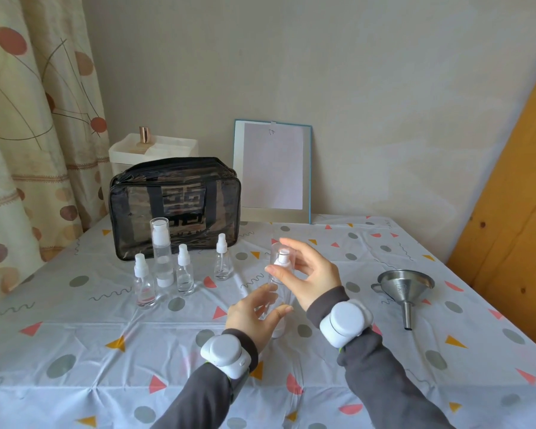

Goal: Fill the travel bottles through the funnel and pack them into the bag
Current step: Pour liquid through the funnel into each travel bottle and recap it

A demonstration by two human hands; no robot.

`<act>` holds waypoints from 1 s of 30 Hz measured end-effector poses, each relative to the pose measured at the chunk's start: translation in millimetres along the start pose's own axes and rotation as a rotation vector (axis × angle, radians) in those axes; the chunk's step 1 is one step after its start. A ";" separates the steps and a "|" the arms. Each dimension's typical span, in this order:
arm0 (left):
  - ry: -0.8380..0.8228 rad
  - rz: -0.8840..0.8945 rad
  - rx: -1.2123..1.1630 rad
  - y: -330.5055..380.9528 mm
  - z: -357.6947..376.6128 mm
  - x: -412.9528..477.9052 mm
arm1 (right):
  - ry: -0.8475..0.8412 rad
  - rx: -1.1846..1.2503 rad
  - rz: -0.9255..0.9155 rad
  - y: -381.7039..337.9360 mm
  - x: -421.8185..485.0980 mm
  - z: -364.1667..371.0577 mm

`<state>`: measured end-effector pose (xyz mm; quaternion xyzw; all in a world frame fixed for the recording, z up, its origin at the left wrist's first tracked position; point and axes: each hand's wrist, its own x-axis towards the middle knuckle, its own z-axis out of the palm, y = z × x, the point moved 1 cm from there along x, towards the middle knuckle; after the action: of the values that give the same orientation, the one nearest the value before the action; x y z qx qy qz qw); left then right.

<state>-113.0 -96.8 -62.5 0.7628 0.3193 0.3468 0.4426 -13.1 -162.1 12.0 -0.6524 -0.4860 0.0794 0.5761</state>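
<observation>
My left hand grips the lower body of a tall clear pump bottle held upright above the table. Around its clear cap, my right hand pinches with thumb and fingers. A tall clear pump bottle and three small clear spray bottles stand at the left in front of the black see-through bag. The steel funnel lies on its side to the right of my hands.
A framed white sheet leans on the wall behind. A white box with a copper-capped item stands behind the bag. A curtain hangs left, a wooden board right. The patterned tablecloth covers the table.
</observation>
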 end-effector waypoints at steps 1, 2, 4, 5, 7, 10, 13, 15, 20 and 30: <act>0.001 0.000 -0.003 -0.2 -0.2 0.1 | 0.012 0.006 0.003 -0.5 -1.3 0.5; -0.001 -0.001 -0.004 -0.6 0.0 0.0 | 0.026 0.006 0.005 -0.7 -2.5 0.9; -0.003 0.002 0.003 -0.9 0.4 0.2 | 0.061 -0.001 0.015 -0.9 -4.2 1.3; -0.002 0.002 0.004 -0.5 0.3 0.4 | 0.078 -0.002 0.025 -1.1 -4.5 1.6; 0.002 0.003 0.005 -1.0 0.2 0.7 | 0.114 0.000 0.050 -0.3 -5.4 3.0; 0.002 0.003 0.018 -1.4 0.2 0.8 | 0.142 -0.018 0.066 1.5 -5.8 3.9; -0.005 -0.007 0.015 -1.1 0.4 0.3 | 0.092 -0.059 0.073 0.6 -3.5 2.2; -0.006 -0.011 0.018 -0.6 0.1 0.4 | 0.059 -0.053 0.082 -0.3 -1.3 0.0; 0.009 -0.012 0.021 0.6 0.0 0.2 | 0.004 -0.006 0.099 -0.5 0.8 -3.4; 0.052 -0.040 0.053 5.6 1.9 -1.6 | 0.145 -0.186 0.060 1.7 -5.9 9.9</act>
<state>-111.3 -101.2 -58.7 0.7585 0.3550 0.3489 0.4207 -21.8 -159.5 4.7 -0.7214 -0.4286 0.0036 0.5439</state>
